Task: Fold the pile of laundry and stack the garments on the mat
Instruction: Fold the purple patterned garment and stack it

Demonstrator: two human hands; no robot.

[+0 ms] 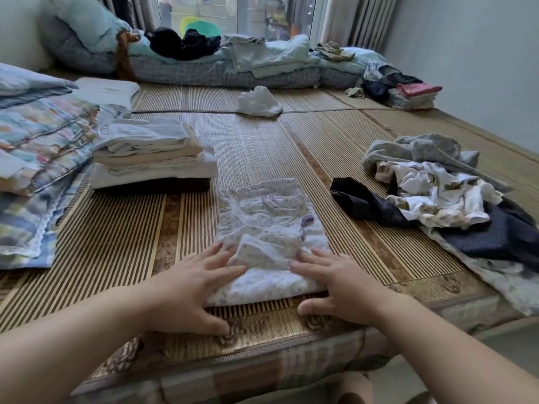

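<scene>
Both hands flat on a floral garment [271, 228] on the mat [256, 147].
Left hand [194, 287] and right hand [338, 284] press its near edge, fingers spread, gripping nothing; folded stack [151, 153] left, unfolded pile [437, 191] right.

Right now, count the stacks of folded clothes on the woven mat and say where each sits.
2. One pale stack lies left of the floral garment; one pink-topped stack sits in the mat's far right corner, near the wall. Others may be hidden outside the view.
</scene>
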